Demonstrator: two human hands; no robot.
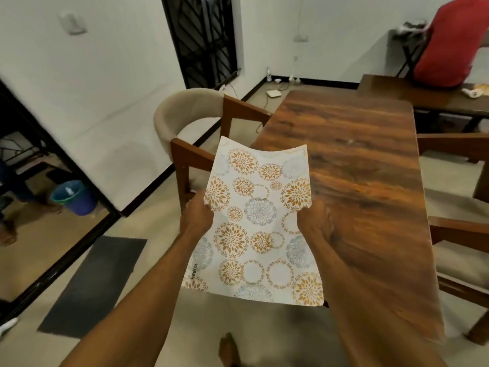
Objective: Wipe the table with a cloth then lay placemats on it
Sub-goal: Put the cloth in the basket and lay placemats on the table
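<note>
Since the mat [259, 226] is thin and floppy, I hold it with both hands. My left hand [197, 211] grips the left long edge and my right hand [315, 221] grips the right long edge, both about mid-length. The squeeze bows it into a shallow trough, so the far end stands out stiff rather than drooping. I can't tell if it's 1 mat or a stack.

Position: it's in the air, not on the table [357, 154] yet. Its right part hangs over the table's left edge near my end. Its left part is over the floor beside the chair [169, 120].

Step, my read: this is the laying phase. No cloth is in view, so I can't confirm the wipe from here.

Edges and room:
- The table's left long edge runs under the mat. I judge I need to shift right and square the mat to that edge.
- The table's near corner sits at lower right, close to my right forearm.
- The chair's wooden frame is just beside the mat's far-left corner, so it could snag if I swing left.
- The right chairs [457, 229] are well apart from my hands.
- The bench [423, 94] at the far end has 1 person [449, 41] sitting on it, well apart from me.
- Wood top ahead and to the right gives open room to set down.
</note>
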